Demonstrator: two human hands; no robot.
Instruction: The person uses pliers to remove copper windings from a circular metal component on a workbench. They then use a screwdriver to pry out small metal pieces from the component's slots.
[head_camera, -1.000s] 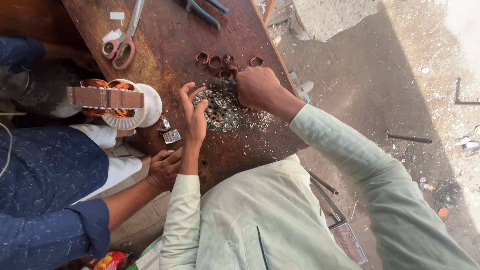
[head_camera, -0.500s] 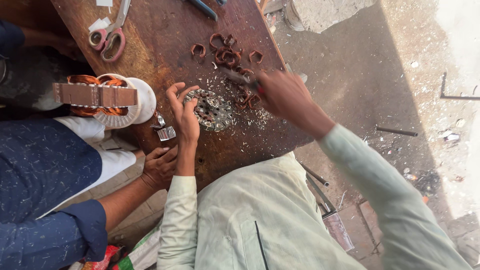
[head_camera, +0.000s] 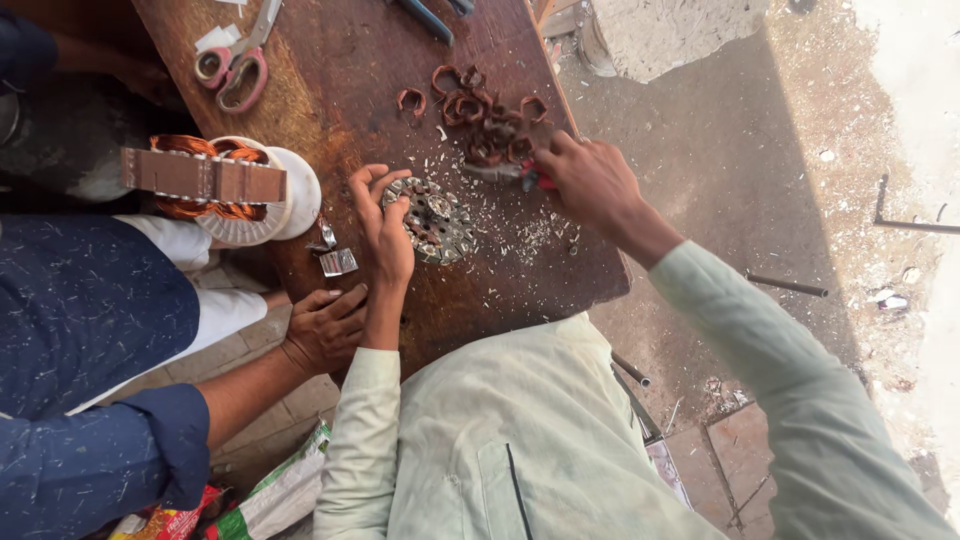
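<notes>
Here, Two Hands Over a Stripped Motor Core

Here a person in a pale green shirt leans over a worn wooden table (head_camera: 350, 90). The left hand (head_camera: 385, 225) rests curled on the near-left rim of a round slotted metal stator core (head_camera: 432, 220), fingers bent over its edge, steadying it flat on the wood. The right hand (head_camera: 590, 180), arm stretched out to the far right of the core, closes around a small tool with a red handle (head_camera: 520, 174), its tip lying toward the core. Just beyond that hand sits a heap of cut copper wire loops (head_camera: 485, 115); pale scraps litter the wood between both hands. Farther left of the left hand lie pink-handled scissors (head_camera: 235, 65) and a white fan motor (head_camera: 225, 190) wound with copper. A co-worker's hand (head_camera: 325, 328), blue sleeve behind it, grips the table edge near the left wrist. Below it, a green, red and white printed bag (head_camera: 270, 495) lies on the floor.
</notes>
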